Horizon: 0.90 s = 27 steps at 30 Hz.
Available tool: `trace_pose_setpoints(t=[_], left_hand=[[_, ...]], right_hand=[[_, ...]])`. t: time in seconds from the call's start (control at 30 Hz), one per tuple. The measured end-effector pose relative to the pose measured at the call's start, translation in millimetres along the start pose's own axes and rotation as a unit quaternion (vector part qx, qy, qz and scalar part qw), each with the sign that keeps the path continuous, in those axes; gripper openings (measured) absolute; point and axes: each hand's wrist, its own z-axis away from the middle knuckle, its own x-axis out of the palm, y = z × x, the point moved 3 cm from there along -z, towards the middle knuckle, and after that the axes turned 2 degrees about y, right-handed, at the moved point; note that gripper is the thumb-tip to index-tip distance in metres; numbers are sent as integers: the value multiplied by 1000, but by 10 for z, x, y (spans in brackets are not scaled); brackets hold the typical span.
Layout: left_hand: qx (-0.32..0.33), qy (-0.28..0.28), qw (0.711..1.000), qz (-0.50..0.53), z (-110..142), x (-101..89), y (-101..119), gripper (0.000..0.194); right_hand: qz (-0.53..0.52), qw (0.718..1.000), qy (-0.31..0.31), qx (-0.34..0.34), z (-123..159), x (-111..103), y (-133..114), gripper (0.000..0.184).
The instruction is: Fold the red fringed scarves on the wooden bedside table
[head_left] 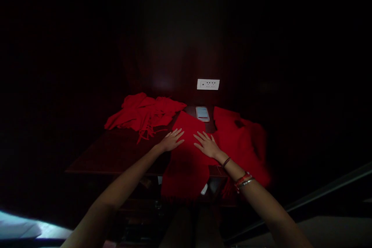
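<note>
A red scarf [186, 162] lies flat over the dark table, its fringed end hanging past the front edge. My left hand [172, 140] rests palm down at the scarf's left side, fingers spread. On its right part my right hand [207, 145] is also laid flat, fingers apart, with bracelets on the wrist. Bunched at the back left is another red fringed scarf [145, 114]. More red cloth [241, 139] lies heaped on the right and droops over the edge; whether it joins the middle scarf, I cannot tell.
Behind the scarf lies a small light-blue card or packet [202, 113], its print unreadable. A white socket plate [208, 84] is on the dark wall. The table [104, 155] has an open shelf below its front edge, with a white object [204, 189] showing there.
</note>
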Motion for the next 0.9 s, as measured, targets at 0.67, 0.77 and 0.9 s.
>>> trace_pose_setpoints(t=[0.67,0.77,0.9], left_hand=[[47,-6,999,-7,174,-21,-55,45],[53,-27,998,-7,192,-19,-111,46],[62,-29,997,-25,207,-65,-103,45]], right_hand=[[13,1000,11,11,49,28,111,52],[17,1000,10,11,57,34,118,52],[17,1000,6,16,58,8,112,52]])
